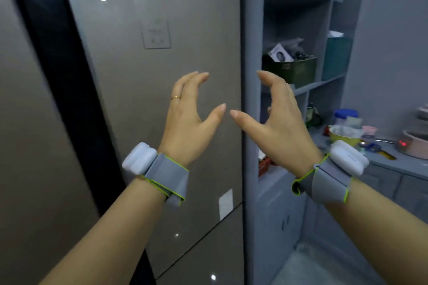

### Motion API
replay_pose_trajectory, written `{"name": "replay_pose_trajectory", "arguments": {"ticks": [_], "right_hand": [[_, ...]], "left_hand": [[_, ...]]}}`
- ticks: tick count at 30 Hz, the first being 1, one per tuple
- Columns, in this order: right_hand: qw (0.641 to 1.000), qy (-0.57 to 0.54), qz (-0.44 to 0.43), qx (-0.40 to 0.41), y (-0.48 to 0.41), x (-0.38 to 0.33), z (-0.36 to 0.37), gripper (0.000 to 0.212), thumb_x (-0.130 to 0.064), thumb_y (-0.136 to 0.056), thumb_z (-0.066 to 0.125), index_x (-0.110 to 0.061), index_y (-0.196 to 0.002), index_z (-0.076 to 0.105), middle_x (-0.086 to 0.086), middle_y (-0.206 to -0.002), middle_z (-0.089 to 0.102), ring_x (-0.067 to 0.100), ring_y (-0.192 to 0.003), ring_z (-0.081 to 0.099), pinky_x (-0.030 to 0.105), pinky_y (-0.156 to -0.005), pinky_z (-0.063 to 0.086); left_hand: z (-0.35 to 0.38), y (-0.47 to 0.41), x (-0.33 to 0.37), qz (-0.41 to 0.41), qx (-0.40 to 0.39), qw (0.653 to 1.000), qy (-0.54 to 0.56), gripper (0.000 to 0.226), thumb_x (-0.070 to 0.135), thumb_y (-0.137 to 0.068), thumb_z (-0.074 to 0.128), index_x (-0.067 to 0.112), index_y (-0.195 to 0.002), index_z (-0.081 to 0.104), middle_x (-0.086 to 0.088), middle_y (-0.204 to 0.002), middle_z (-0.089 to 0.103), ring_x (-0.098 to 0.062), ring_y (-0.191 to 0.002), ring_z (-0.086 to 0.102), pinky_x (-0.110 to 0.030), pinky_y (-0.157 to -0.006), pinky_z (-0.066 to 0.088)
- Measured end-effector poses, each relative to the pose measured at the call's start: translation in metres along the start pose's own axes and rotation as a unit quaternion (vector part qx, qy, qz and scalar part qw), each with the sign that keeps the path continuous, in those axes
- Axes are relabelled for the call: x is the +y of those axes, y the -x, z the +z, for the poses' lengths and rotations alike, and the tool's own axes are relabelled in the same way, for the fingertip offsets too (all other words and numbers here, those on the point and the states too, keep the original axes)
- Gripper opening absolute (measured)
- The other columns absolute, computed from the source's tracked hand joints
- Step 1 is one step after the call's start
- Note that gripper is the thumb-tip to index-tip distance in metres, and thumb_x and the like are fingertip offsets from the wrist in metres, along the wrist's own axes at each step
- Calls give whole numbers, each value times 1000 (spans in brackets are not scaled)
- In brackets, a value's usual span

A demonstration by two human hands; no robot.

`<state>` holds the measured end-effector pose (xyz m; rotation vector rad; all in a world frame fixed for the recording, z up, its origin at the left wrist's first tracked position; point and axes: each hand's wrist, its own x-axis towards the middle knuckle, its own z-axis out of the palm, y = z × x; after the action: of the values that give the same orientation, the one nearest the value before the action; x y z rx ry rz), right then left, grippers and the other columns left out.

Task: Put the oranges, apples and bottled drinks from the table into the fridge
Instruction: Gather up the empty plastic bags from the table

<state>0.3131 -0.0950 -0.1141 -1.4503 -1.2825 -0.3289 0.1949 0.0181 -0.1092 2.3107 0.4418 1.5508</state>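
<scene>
Fridge (129, 104): the largest thing in view, filling the frame from nine o'clock through to the centre. Glossy grey-beige door panels, shut; a dark vertical band is seen running from eleven o'clock down to seven. A horizontal seam between upper and lower doors is noted at about five o'clock of the panel. No handle can be made out.

Grey shelving unit (298, 90): set just beside the fridge, from one to four o'clock. A dark green box (290, 69) of oddments is held on a middle shelf. A grey counter (391, 162) is seen at three o'clock, crowded with a yellow-green bowl (342, 135) and a blue-lidded jar (346, 117).

Left hand (187, 120): raised before the fridge door, near centre. Fingers (199, 78) are spread and curled, nothing grasped. A gold ring is worn; a grey strap with a white pod is wrapped at the wrist.

Right hand (278, 120): raised at the same height, just beside the left, thumbs nearly meeting. Fingers loose and curved, nothing held. Same strap and pod.

Task goods: no oranges, apples or bottled drinks are visible, nor the table; their place cannot be told from this view.

Handling, judged: the fruit is expected to be firm, light and prone to rolling, best cupped whole in the palm. Bottles are judged heavier and possibly slick, best taken round the body, not the cap. The door is likely best opened along its edge first, with both hands free.
</scene>
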Motion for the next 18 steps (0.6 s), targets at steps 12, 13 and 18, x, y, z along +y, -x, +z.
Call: {"name": "replay_pose_trajectory", "arguments": {"ticks": [12,13,18], "right_hand": [[936,266,139,182,97,20,-132,71,-40,-75,65,-14,-135,36,-3,-130,41,16,-127,37,42,-105,35],[921,297,151,201,110,14,-144,71,-40,-75,64,-13,-134,36,-6,-128,40,13,-126,37,42,-105,35],[858,382,219,263,165,-21,-179,72,-40,-75,65,-13,-135,36,-6,-127,39,14,-125,38,45,-102,38]], "left_hand": [[162,32,96,43,-210,899,382,43,26,-77,58,32,-117,43,6,-124,38,-2,-116,46,-18,-92,49],[172,39,113,56,-233,878,414,42,26,-77,59,34,-116,44,8,-123,40,-4,-115,47,-15,-89,48],[196,79,177,92,-317,788,520,44,30,-77,61,35,-117,44,6,-131,41,-8,-114,51,-13,-84,47]]}}
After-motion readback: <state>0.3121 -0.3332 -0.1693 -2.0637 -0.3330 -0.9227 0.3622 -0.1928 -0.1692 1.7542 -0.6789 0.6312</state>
